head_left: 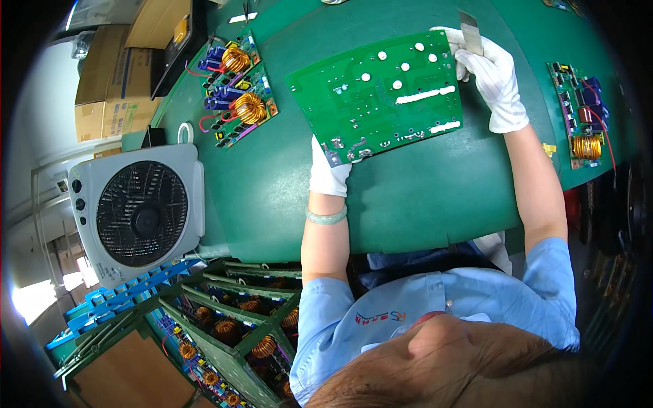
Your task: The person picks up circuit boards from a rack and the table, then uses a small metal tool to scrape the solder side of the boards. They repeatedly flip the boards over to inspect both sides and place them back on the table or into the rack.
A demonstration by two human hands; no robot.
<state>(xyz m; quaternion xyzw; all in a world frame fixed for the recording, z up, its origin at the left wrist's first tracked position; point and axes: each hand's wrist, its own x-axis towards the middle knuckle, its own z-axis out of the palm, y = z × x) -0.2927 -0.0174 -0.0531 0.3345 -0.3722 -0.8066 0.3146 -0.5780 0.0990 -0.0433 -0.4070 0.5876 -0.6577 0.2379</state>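
Note:
A large green circuit board [374, 95] is held tilted above the table, its solder side towards me. White blobs and two white strips of paste-like material lie on that face. In a white glove, my left hand [330, 173] grips the board at its near left corner; its fingers are hidden behind the board. My right hand [495, 85], also gloved, is closed on a flat metal blade [470, 34] that points up and away. Its fingertips are at the board's far right corner; whether they also grip the board I cannot tell.
Populated boards with copper coils [248, 109] lie at the table's left, and another board [581, 115] lies at the right. A grey box fan [194, 197] stands left. Below it, a green rack [231, 353] holds several boards. Cardboard boxes [88, 122] are at far left.

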